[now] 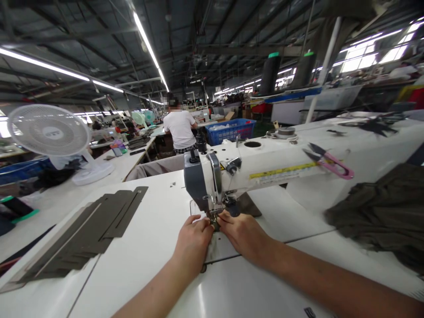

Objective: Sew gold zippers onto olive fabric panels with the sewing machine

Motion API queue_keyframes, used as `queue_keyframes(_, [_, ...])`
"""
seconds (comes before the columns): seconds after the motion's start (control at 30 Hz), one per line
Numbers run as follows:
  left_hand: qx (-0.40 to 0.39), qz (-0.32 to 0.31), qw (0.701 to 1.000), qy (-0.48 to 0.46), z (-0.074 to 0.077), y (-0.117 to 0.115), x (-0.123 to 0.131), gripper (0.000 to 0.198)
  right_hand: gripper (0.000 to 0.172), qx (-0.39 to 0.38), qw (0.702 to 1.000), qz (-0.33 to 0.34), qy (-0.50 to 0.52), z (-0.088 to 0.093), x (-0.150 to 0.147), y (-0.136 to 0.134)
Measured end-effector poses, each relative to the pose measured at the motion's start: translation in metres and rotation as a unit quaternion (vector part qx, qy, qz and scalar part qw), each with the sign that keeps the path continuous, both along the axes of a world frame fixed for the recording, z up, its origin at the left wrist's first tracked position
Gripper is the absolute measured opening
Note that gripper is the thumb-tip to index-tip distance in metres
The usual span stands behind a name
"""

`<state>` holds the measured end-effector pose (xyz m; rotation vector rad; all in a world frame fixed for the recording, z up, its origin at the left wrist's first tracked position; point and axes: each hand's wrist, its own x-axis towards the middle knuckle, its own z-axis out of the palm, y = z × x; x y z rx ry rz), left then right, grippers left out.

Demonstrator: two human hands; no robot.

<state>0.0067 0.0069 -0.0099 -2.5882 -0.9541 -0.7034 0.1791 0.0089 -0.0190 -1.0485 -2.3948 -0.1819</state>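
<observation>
Both hands meet at the needle area of a white sewing machine (pixel 238 170). My left hand (pixel 194 240) has its fingers bent and pressed down on a small piece of dark olive fabric (pixel 216 226) just in front of the presser foot (pixel 213 214). From the other side, my right hand (pixel 245 232) pinches the same fabric close to the foot. Fingers cover most of the piece. Behind the right hand, more dark fabric (pixel 249 205) lies flat under the machine arm.
Overlapping dark fabric pieces (pixel 96 225) lie at left, near a white fan (pixel 49 132). Pink-handled thread snips (pixel 331 163) rest against the machine arm. Crumpled dark cloth (pixel 380 212) lies at right. Ahead, a person in a white shirt (pixel 179 130) sits beside a blue crate (pixel 232 131).
</observation>
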Motion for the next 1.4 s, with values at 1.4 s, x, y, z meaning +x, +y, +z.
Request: queue_keyframes(1.4, [-0.485,0.011,0.744,-0.460,0.027,-0.068,0.039,0.044,0.048,-0.611,0.491,0.013,0.620,0.026,-0.020,-0.077])
